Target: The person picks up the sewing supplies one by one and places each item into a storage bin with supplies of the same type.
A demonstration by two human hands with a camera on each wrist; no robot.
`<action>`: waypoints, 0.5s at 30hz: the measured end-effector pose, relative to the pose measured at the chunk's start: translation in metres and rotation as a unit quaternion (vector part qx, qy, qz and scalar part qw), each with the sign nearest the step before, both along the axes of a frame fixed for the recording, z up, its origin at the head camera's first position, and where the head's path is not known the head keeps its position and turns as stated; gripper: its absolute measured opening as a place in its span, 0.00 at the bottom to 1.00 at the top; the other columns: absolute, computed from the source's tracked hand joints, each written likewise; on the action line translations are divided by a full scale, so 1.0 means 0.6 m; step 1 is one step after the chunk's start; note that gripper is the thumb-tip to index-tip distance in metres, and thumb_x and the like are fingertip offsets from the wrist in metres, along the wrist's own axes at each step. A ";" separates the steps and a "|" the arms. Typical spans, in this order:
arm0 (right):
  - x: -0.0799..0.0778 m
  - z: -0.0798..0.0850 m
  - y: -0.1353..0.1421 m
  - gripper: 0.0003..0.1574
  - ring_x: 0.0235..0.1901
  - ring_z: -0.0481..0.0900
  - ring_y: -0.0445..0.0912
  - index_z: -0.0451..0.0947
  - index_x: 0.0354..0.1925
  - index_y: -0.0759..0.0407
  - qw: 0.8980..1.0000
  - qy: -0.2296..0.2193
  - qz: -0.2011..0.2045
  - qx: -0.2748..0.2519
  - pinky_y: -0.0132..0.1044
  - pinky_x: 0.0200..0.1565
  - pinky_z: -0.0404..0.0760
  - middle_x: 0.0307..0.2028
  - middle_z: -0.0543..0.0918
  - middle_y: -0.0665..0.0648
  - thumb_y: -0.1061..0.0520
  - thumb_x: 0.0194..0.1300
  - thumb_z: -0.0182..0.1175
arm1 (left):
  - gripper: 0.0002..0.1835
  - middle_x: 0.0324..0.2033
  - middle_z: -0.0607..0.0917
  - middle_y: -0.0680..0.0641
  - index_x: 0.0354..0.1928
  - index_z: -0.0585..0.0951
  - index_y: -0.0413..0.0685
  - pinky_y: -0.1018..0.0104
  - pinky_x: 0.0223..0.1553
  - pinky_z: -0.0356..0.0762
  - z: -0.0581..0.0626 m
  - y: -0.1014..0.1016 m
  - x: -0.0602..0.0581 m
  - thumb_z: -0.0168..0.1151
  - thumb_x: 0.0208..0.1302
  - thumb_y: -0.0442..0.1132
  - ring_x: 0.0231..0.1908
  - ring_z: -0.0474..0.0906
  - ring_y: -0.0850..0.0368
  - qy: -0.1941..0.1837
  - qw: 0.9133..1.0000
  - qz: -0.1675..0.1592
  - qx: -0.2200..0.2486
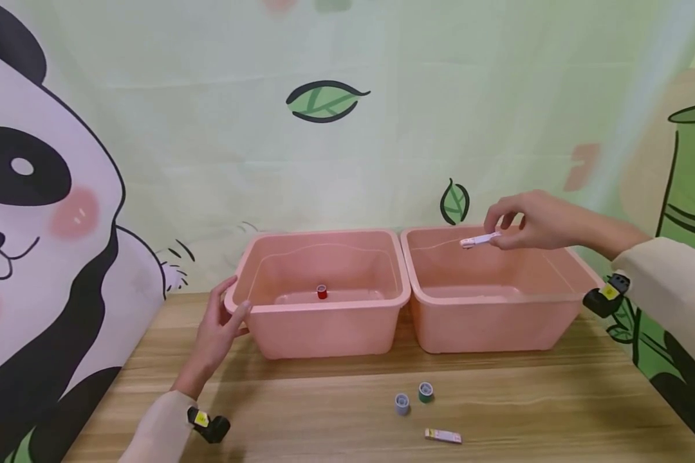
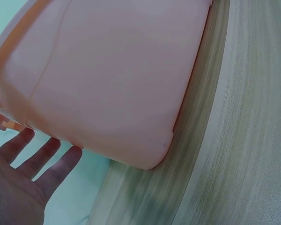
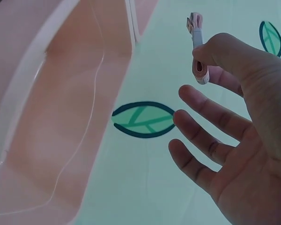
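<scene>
In the head view my right hand is above the right pink bin. It pinches a folded tape measure between thumb and index finger, while the other fingers spread loosely in the right wrist view. My left hand holds the left corner of the left pink bin, thumb at the front rim and fingers along the side. Inside that bin lies a small red spool. On the table are a grey-blue spool, a green spool and a slim white bundle with coloured marks.
Both bins stand side by side on a wood-grain table, their rims nearly touching. Behind them hangs a pale green cloth printed with a panda and leaves. A small black camera is strapped to each wrist.
</scene>
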State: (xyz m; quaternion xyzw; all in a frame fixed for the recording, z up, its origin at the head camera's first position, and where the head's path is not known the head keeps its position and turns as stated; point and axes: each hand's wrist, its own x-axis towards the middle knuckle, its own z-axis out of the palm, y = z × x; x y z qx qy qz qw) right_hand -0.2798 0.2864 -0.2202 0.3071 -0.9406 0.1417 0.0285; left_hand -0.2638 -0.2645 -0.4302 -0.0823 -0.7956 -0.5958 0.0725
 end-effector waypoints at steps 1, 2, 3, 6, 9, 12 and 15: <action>-0.004 0.002 0.001 0.07 0.44 0.81 0.47 0.83 0.38 0.44 1.000 -0.004 -0.004 0.002 0.42 0.41 0.84 0.40 0.85 0.46 0.57 0.65 0.70 | 0.38 0.76 0.62 0.39 0.81 0.50 0.66 0.45 0.52 0.84 0.000 0.000 0.000 0.56 0.77 0.54 0.66 0.70 0.39 0.000 1.000 0.000 0.000; -0.007 0.004 0.002 0.06 0.44 0.81 0.47 0.83 0.38 0.45 1.000 -0.007 -0.007 0.005 0.41 0.41 0.84 0.40 0.85 0.46 0.57 0.65 0.70 | 0.38 0.76 0.62 0.39 0.81 0.50 0.66 0.45 0.52 0.84 0.000 0.000 -0.001 0.56 0.77 0.54 0.66 0.70 0.39 0.001 1.000 -0.001 0.001; -0.010 0.006 0.003 0.06 0.44 0.81 0.47 0.83 0.38 0.45 1.000 -0.009 -0.010 0.007 0.40 0.40 0.84 0.40 0.85 0.46 0.57 0.65 0.70 | 0.38 0.76 0.62 0.39 0.81 0.50 0.66 0.45 0.52 0.84 -0.001 0.000 -0.001 0.56 0.77 0.54 0.66 0.70 0.39 0.001 1.000 -0.002 0.002; -0.019 0.010 0.004 0.06 0.44 0.81 0.48 0.83 0.38 0.45 1.000 -0.012 -0.019 0.011 0.40 0.39 0.84 0.41 0.85 0.48 0.56 0.65 0.70 | 0.37 0.76 0.62 0.39 0.80 0.50 0.65 0.46 0.52 0.84 -0.002 -0.001 -0.002 0.55 0.78 0.52 0.66 0.70 0.39 0.004 1.000 -0.002 0.003; -0.027 0.013 0.005 0.06 0.45 0.82 0.48 0.83 0.37 0.44 0.999 -0.014 -0.027 0.013 0.41 0.40 0.83 0.42 0.85 0.48 0.56 0.65 0.70 | 0.36 0.75 0.63 0.39 0.80 0.51 0.64 0.47 0.51 0.85 -0.003 -0.001 -0.004 0.55 0.78 0.52 0.66 0.70 0.39 0.006 1.000 -0.001 0.005; -0.034 0.013 0.006 0.05 0.44 0.83 0.48 0.83 0.37 0.45 0.999 -0.014 -0.031 0.015 0.43 0.43 0.83 0.42 0.85 0.48 0.56 0.66 0.70 | 0.37 0.75 0.63 0.39 0.80 0.51 0.64 0.47 0.51 0.85 -0.003 -0.002 -0.004 0.56 0.78 0.53 0.66 0.70 0.39 0.007 1.000 0.000 0.004; -0.041 0.011 0.006 0.05 0.44 0.83 0.48 0.83 0.37 0.45 0.999 -0.015 -0.033 0.016 0.45 0.45 0.83 0.41 0.85 0.47 0.56 0.66 0.70 | 0.37 0.75 0.62 0.39 0.80 0.51 0.65 0.45 0.52 0.84 -0.002 -0.002 -0.003 0.56 0.77 0.53 0.67 0.70 0.39 0.006 1.000 0.000 0.003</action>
